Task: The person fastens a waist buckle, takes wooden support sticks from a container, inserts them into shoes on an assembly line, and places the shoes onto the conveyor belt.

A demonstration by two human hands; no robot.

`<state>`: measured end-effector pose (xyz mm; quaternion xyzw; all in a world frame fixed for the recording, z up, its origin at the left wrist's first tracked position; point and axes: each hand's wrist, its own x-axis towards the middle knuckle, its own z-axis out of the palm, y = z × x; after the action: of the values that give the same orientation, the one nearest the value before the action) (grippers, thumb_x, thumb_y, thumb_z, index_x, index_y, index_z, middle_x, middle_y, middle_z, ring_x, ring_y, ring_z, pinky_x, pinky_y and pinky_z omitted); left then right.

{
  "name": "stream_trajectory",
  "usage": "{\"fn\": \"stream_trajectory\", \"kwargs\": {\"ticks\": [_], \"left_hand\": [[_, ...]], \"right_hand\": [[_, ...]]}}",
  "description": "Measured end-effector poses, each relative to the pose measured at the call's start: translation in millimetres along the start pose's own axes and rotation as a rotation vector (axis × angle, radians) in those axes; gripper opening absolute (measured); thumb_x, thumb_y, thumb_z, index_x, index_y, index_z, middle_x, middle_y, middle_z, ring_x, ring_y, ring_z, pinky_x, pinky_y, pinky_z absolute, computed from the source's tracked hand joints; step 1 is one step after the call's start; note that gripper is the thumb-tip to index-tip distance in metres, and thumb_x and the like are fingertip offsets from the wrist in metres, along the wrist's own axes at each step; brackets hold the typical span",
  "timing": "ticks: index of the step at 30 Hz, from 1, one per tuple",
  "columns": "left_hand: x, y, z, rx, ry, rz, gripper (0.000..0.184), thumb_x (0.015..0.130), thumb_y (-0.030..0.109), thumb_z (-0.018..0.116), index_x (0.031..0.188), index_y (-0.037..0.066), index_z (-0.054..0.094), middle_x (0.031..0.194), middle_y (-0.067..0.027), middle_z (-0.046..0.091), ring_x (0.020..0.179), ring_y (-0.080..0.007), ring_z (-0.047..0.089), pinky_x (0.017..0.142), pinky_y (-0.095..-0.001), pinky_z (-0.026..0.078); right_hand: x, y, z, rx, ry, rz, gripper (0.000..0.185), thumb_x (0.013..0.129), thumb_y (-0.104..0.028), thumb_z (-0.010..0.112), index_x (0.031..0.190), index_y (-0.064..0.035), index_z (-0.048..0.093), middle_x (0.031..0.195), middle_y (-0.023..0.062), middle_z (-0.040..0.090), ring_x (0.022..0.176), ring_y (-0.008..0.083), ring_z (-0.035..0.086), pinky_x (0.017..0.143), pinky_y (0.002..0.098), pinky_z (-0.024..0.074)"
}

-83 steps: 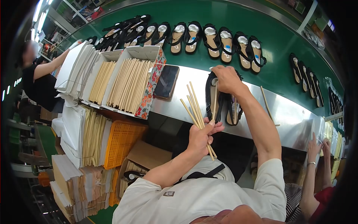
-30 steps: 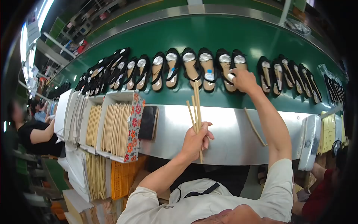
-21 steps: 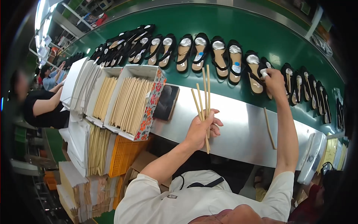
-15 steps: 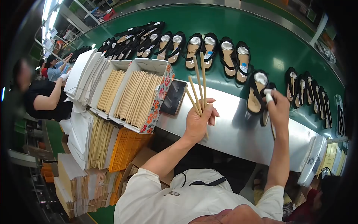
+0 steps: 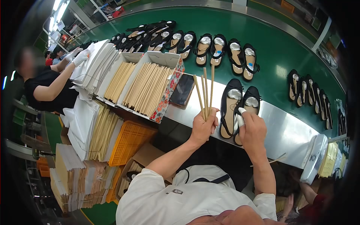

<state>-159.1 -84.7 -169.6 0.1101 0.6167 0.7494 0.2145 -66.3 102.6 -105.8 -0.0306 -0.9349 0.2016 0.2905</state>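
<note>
My left hand (image 5: 204, 126) is closed round several thin tan sticks (image 5: 205, 93), which fan upward near the metal table edge. To its right, my right hand (image 5: 252, 127), with white wrapping on fingertips, pinches the strap of a black sandal (image 5: 251, 102). A matching black sandal (image 5: 230, 107) lies just left of that one on the metal strip (image 5: 285, 123). Both have silvery pads at the toes, and no stick shows in either. Behind them, more black sandals (image 5: 242, 60) stand in a row on the green surface (image 5: 273, 41).
Left of my hands are a stick-filled box (image 5: 148, 88), a phone (image 5: 182, 90) and stacked white paper (image 5: 88, 65). An orange basket (image 5: 131, 140) hangs lower. A gloved co-worker (image 5: 50, 84) is at the left; another person's arm (image 5: 308, 193) shows lower right. A plastic-wrapped bundle (image 5: 314, 159) lies right.
The right-hand pair of sandals has come from the green surface onto the metal strip, drawn toward me by my right hand. My left hand keeps its sticks. The loose stick now lies near my right forearm.
</note>
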Motion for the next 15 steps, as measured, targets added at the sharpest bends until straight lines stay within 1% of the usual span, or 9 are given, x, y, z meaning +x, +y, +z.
{"fn": "stream_trajectory", "kwargs": {"ticks": [1,3,4,5,6,7,9,12,15], "left_hand": [[-1.6,2.1,-1.2,-0.087,-0.032,-0.027,0.034,0.114,0.031,0.053,0.124,0.0,0.063,0.085,-0.0062,0.07,0.06,-0.0094,0.063,0.053,-0.0216,0.047],[-8.1,6.3,-2.4,-0.171,-0.064,-0.062,0.036,0.115,0.033,0.051,0.125,0.0,0.062,0.087,-0.0073,0.071,0.063,-0.0106,0.064,0.054,-0.0224,0.048],[-14.1,12.0,0.6,-0.23,-0.018,-0.058,0.037,0.115,0.034,0.049,0.126,0.0,0.061,0.091,-0.0095,0.072,0.07,-0.0133,0.067,0.058,-0.0242,0.051],[-17.3,16.9,6.2,-0.29,0.009,-0.059,0.038,0.116,0.034,0.048,0.128,0.0,0.059,0.096,-0.0116,0.073,0.077,-0.016,0.071,0.063,-0.0259,0.055],[-23.3,19.8,10.0,-0.321,-0.016,-0.011,0.037,0.116,0.032,0.047,0.13,0.0,0.058,0.109,-0.0162,0.074,0.097,-0.0226,0.073,0.078,-0.0322,0.06],[-31.6,26.5,14.1,-0.31,-0.029,-0.004,0.037,0.116,0.032,0.046,0.131,0.0,0.057,0.117,-0.0192,0.073,0.109,-0.0268,0.073,0.093,-0.0388,0.06],[-48.1,27.6,20.5,-0.348,-0.108,-0.008,0.038,0.116,0.033,0.044,0.133,0.0,0.056,0.126,-0.0236,0.072,0.117,-0.0321,0.071,0.106,-0.045,0.055],[-67.6,16.2,32.9,-0.276,-0.224,-0.031,0.039,0.117,0.032,0.043,0.134,0.0,0.057,0.125,-0.0257,0.073,0.12,-0.0342,0.071,0.106,-0.0455,0.055],[-71.0,3.4,42.7,-0.209,-0.294,-0.088,0.04,0.117,0.032,0.041,0.134,0.0,0.057,0.125,-0.0255,0.073,0.119,-0.034,0.071,0.106,-0.0454,0.055]], "right_hand": [[-0.4,-4.3,-0.5,-0.003,0.003,-0.002,0.024,0.086,0.003,0.067,0.109,-0.0025,0.07,0.089,0.0166,0.068,0.076,0.0395,0.064,0.068,0.0481,0.0493],[-2.9,-15.4,-0.1,0.281,0.072,0.01,0.02,0.086,0.005,0.068,0.105,-0.0004,0.072,0.089,0.017,0.068,0.076,0.0379,0.066,0.065,0.0432,0.0509],[-6.9,-28.1,-8.0,0.377,0.014,0.07,0.017,0.087,0.004,0.07,0.104,0.0009,0.072,0.09,0.0168,0.069,0.075,0.0366,0.067,0.064,0.0399,0.0519],[-15.4,-33.9,-7.4,0.44,-0.016,0.069,0.018,0.088,0.001,0.071,0.106,0.0002,0.073,0.089,0.0167,0.068,0.073,0.0354,0.067,0.064,0.0409,0.0524],[-22.1,-39.3,-9.0,0.469,-0.057,0.074,0.02,0.088,0.002,0.07,0.108,-0.0004,0.073,0.089,0.0166,0.068,0.074,0.0349,0.067,0.065,0.0408,0.0526],[-32.3,-44.8,-10.7,0.492,-0.097,0.097,0.023,0.088,0.002,0.07,0.11,-0.0011,0.073,0.089,0.0165,0.068,0.074,0.0345,0.067,0.065,0.0407,0.0527],[-52.6,-50.4,-5.2,0.592,-0.123,0.181,0.029,0.087,0.002,0.069,0.115,-0.0028,0.073,0.091,0.016,0.069,0.076,0.0339,0.067,0.066,0.0403,0.053],[-88.0,-47.6,1.1,0.719,-0.214,0.267,0.028,0.091,-0.004,0.069,0.119,-0.0031,0.072,0.095,0.0149,0.07,0.078,0.0322,0.067,0.069,0.0394,0.0543],[-117.6,-41.5,7.3,0.792,-0.19,0.364,0.025,0.091,-0.003,0.068,0.115,-0.0004,0.072,0.093,0.0139,0.07,0.077,0.0291,0.067,0.069,0.0362,0.0537]]}}
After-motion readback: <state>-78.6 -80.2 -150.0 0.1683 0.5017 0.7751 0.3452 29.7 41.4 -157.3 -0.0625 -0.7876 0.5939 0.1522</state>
